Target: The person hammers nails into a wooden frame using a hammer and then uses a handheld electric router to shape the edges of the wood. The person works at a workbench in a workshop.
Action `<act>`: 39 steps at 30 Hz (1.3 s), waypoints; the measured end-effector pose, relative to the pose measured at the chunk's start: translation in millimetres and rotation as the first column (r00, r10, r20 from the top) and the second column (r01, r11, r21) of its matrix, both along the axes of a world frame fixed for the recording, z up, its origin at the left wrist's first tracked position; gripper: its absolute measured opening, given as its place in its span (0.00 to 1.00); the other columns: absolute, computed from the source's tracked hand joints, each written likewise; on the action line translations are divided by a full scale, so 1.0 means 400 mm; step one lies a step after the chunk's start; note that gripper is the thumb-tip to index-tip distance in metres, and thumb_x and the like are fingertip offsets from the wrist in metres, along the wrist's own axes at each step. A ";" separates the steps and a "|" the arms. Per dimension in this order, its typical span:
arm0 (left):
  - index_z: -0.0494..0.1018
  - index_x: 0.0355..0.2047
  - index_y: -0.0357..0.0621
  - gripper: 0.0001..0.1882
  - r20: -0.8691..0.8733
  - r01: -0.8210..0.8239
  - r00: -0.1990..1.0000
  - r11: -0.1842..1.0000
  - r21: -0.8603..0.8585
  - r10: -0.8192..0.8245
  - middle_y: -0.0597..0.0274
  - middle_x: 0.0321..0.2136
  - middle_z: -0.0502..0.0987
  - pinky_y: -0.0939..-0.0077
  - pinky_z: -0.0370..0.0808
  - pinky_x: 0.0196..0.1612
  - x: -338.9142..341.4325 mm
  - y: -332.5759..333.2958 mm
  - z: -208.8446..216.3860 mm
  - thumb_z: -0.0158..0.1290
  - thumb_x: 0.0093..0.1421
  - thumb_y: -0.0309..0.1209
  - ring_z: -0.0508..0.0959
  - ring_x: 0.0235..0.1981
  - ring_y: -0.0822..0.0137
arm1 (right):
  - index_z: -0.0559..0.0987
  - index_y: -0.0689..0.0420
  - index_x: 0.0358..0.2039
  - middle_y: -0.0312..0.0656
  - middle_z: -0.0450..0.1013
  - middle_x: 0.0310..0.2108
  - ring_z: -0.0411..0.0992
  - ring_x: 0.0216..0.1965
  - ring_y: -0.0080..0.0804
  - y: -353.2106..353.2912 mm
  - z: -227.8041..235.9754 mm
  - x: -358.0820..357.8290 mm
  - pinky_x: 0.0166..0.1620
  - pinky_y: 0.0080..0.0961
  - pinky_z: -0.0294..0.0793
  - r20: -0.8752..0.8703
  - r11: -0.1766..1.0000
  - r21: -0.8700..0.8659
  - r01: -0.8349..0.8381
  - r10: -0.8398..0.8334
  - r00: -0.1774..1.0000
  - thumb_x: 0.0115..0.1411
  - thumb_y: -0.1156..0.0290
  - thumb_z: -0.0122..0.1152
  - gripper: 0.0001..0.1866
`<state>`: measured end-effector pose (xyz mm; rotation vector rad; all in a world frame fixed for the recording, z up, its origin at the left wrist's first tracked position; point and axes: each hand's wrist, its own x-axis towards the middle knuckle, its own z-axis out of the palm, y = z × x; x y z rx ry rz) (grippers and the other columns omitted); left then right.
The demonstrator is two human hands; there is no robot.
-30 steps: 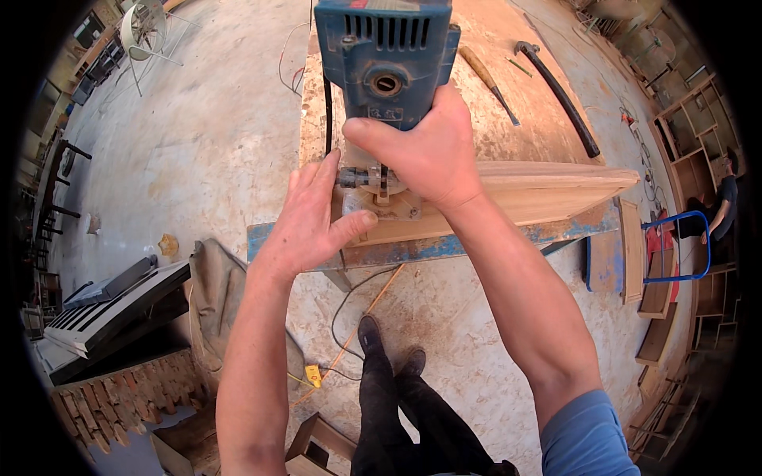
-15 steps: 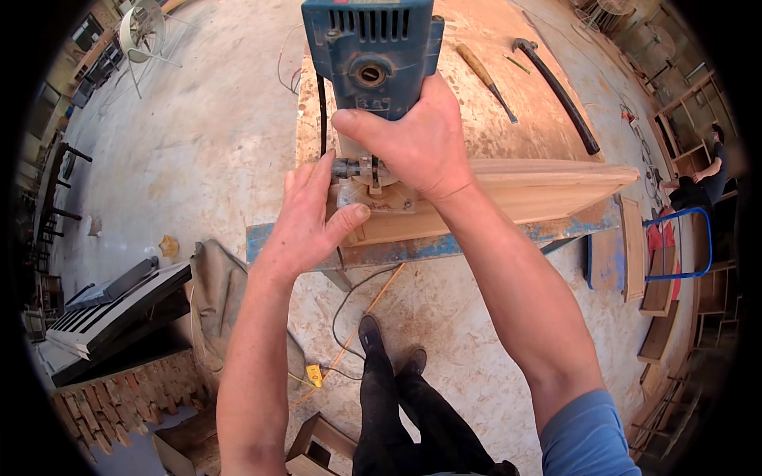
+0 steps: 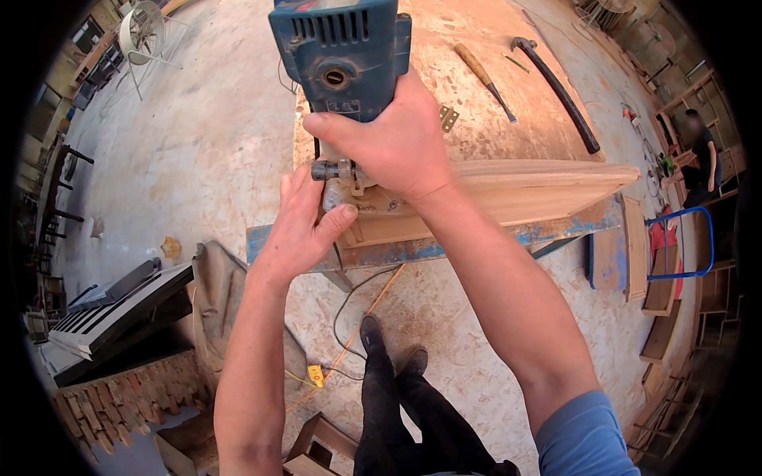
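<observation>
A blue trim router (image 3: 343, 63) stands over the top edge of a wooden panel (image 3: 532, 190), close to the panel's left end. My right hand (image 3: 401, 143) is wrapped round the router's body, thumb across the near side. Low on the router, its clear base and side knob show beside the panel's edge; the bit is hidden. My left hand (image 3: 298, 230) grips the panel's left end just below the base, thumb on the near face and fingers on the far side. A brass-coloured hinge (image 3: 449, 117) lies on the workbench (image 3: 429, 47) beyond my right hand.
On the bench lie a wooden-handled chisel (image 3: 482, 75), a short green pencil (image 3: 517, 63) and a black-handled hammer (image 3: 559, 95). A cable (image 3: 343, 305) runs over the floor below. Another person (image 3: 702, 163) is at the far right, near a blue-framed trolley (image 3: 706, 242).
The router and my right hand have shifted left along the panel's edge, uncovering the hinge. My left hand has moved slightly left. The person at the far right is more upright.
</observation>
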<state>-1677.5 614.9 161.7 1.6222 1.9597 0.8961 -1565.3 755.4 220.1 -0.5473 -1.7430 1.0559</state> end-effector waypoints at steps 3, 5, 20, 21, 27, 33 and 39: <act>0.67 0.58 0.39 0.36 0.017 -0.008 1.000 1.000 0.010 0.008 0.46 0.50 0.68 0.56 0.60 0.61 -0.003 -0.001 0.001 0.54 0.62 0.55 0.63 0.50 0.50 | 0.76 0.62 0.43 0.45 0.81 0.34 0.81 0.36 0.39 -0.002 0.023 0.012 0.43 0.33 0.80 0.051 1.000 0.007 0.010 -0.010 0.999 0.38 0.61 0.82 0.33; 0.65 0.61 0.38 0.39 0.028 -0.014 1.000 1.000 0.002 0.014 0.46 0.51 0.68 0.56 0.61 0.61 -0.007 -0.002 0.005 0.54 0.62 0.57 0.63 0.51 0.50 | 0.76 0.62 0.44 0.45 0.81 0.35 0.80 0.37 0.39 -0.005 0.021 0.009 0.43 0.33 0.80 0.041 1.000 -0.007 0.007 -0.007 0.999 0.39 0.61 0.82 0.34; 0.55 0.68 0.33 0.55 0.086 0.010 0.996 0.998 0.068 -0.016 0.41 0.59 0.64 0.52 0.58 0.66 -0.019 -0.010 -0.014 0.61 0.52 0.58 0.62 0.60 0.45 | 0.74 0.61 0.46 0.45 0.81 0.37 0.80 0.39 0.38 -0.039 0.030 0.022 0.44 0.33 0.80 0.104 0.995 -0.076 -0.058 0.066 0.992 0.38 0.61 0.82 0.36; 0.55 0.68 0.34 0.54 0.088 0.014 0.996 0.998 0.069 -0.020 0.42 0.58 0.65 0.52 0.58 0.66 -0.017 -0.009 -0.009 0.61 0.52 0.59 0.62 0.60 0.45 | 0.74 0.61 0.46 0.45 0.81 0.37 0.80 0.38 0.37 -0.037 0.027 0.020 0.44 0.33 0.80 0.100 0.995 -0.079 -0.064 0.071 0.992 0.38 0.62 0.82 0.36; 0.57 0.68 0.40 0.53 0.101 0.026 0.994 0.997 0.068 -0.033 0.44 0.57 0.66 0.52 0.57 0.66 -0.018 -0.010 -0.001 0.59 0.53 0.62 0.62 0.59 0.45 | 0.74 0.61 0.46 0.44 0.81 0.35 0.80 0.37 0.38 -0.040 0.032 0.019 0.44 0.33 0.80 0.087 0.999 -0.012 -0.036 0.037 0.996 0.37 0.62 0.82 0.36; 0.57 0.68 0.39 0.53 0.161 0.006 0.987 0.998 0.058 -0.016 0.45 0.56 0.66 0.53 0.57 0.65 -0.016 -0.012 -0.004 0.57 0.54 0.64 0.62 0.58 0.46 | 0.74 0.61 0.47 0.45 0.81 0.36 0.80 0.37 0.38 -0.037 0.034 0.015 0.44 0.33 0.80 0.126 0.999 -0.034 -0.036 0.040 0.991 0.38 0.60 0.81 0.36; 0.57 0.68 0.40 0.52 0.194 0.007 0.981 0.997 0.071 -0.021 0.45 0.55 0.67 0.53 0.57 0.64 -0.017 -0.012 -0.006 0.56 0.55 0.65 0.63 0.56 0.47 | 0.75 0.61 0.46 0.45 0.81 0.37 0.80 0.38 0.39 -0.033 0.030 0.010 0.44 0.33 0.80 0.100 0.997 -0.056 -0.045 0.050 0.994 0.38 0.59 0.82 0.36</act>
